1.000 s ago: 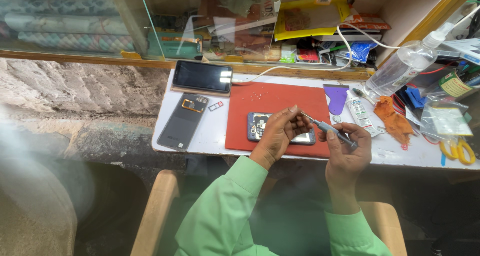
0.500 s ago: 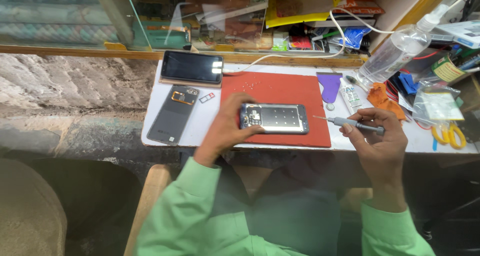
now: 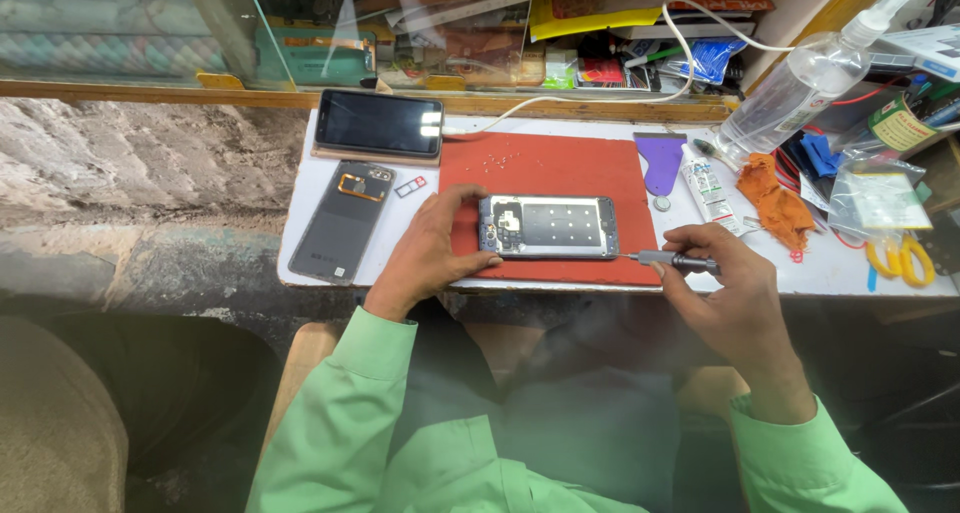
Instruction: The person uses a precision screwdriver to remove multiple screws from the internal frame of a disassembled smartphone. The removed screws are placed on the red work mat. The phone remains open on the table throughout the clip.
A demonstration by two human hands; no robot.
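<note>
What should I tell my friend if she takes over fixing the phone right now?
Left hand: flat on the red mat, steadying the left end of the opened phone.
Right hand: holds a small screwdriver, tip at the phone's right edge.
The back cover lies off to the left, beside another phone.
Done: cover off, tiny screws out on the mat.
Left: the phone is still open, not put back together.

The opened phone showed bare shiny metal; the mat beneath looked matt red; at two o'clock, an orange cloth lay crumpled.
</note>
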